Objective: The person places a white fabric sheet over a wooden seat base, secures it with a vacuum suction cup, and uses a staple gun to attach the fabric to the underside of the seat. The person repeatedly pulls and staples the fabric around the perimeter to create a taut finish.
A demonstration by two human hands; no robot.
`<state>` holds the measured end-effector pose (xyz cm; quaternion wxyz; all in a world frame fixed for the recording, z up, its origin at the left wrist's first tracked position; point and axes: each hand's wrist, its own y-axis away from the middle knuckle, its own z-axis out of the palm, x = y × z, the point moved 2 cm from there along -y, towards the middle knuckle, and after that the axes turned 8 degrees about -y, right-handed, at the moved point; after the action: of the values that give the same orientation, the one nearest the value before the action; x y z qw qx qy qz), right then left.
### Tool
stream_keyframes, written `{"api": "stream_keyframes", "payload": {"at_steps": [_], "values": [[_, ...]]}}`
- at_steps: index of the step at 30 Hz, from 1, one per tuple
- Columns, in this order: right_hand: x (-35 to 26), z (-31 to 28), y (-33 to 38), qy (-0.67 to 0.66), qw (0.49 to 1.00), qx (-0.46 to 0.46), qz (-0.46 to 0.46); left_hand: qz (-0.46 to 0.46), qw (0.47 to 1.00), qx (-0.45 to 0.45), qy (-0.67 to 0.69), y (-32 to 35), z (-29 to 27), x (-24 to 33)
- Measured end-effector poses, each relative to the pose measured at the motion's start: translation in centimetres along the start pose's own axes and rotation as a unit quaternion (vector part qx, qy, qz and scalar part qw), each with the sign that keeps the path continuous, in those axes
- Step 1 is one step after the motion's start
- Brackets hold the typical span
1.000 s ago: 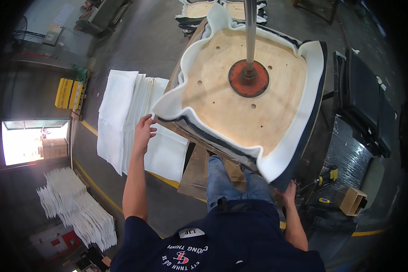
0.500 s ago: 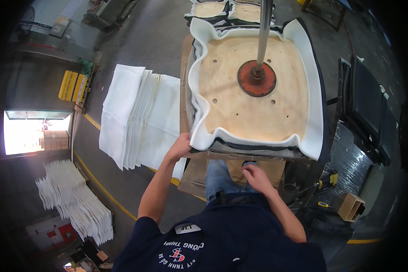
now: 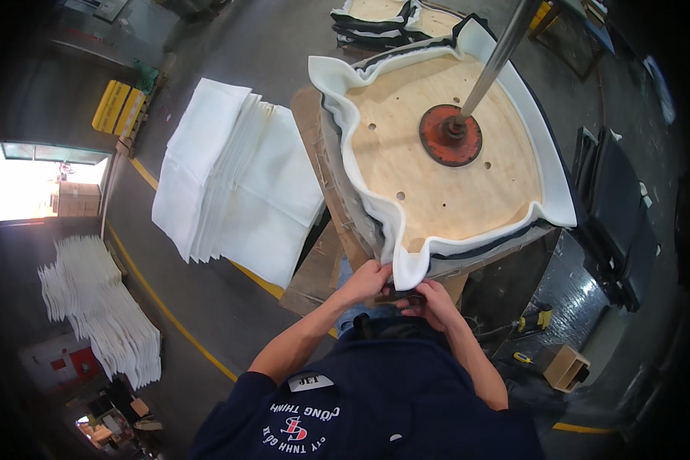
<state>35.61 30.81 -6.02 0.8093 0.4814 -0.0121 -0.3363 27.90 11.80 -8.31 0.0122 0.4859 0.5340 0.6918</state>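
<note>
White sheet stack (image 3: 238,184) crowds left; floor (image 3: 199,307) between open.

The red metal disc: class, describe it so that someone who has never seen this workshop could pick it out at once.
Start at the big plywood board edged with white foam padding, above both hands. Near its centre a metal pole comes down onto the red metal disc. It is the only round, rust-red thing on the pale wood; the other circles are small drilled holes.
</note>
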Motion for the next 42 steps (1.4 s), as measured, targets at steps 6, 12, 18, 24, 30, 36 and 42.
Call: {"api": "stream_keyframes", "payload": {"at_steps": [6, 12, 18, 24, 30, 36, 42], "values": [[-0.4, -0.8, 1.5, -0.006, 0.998, 0.063, -0.021, 0.025, 0.992, -0.101, 0.077, 0.1, 2.2, -0.7], [-0.2, -1.6, 2.6, 0.099, 0.991, 0.083, -0.021, -0.025, 0.945, -0.158, 0.286, 0.4, 3.3, -2.7], [0.2, -3.7, 1.6, 0.027, 0.994, 0.103, -0.006, -0.046, 0.967, -0.158, 0.195, -0.5, 5.5, -0.3], [1.5, -5.1, -0.8, 0.146, 0.973, 0.164, -0.07, -0.08, 0.962, -0.238, 0.112, -1.1, 4.9, 1.4], [0.7, -4.5, -2.0, 0.279, 0.947, 0.132, -0.09, -0.131, 0.974, -0.177, 0.044, -1.6, 4.7, 2.4], [0.7, -3.9, -1.7, 0.332, 0.915, 0.153, -0.171, -0.179, 0.966, -0.176, 0.059, -2.4, 5.2, 2.2], [2.8, -5.8, -3.4, 0.23, 0.956, 0.111, -0.143, -0.053, 0.984, -0.012, -0.168, -2.6, 6.4, 1.0]]}}
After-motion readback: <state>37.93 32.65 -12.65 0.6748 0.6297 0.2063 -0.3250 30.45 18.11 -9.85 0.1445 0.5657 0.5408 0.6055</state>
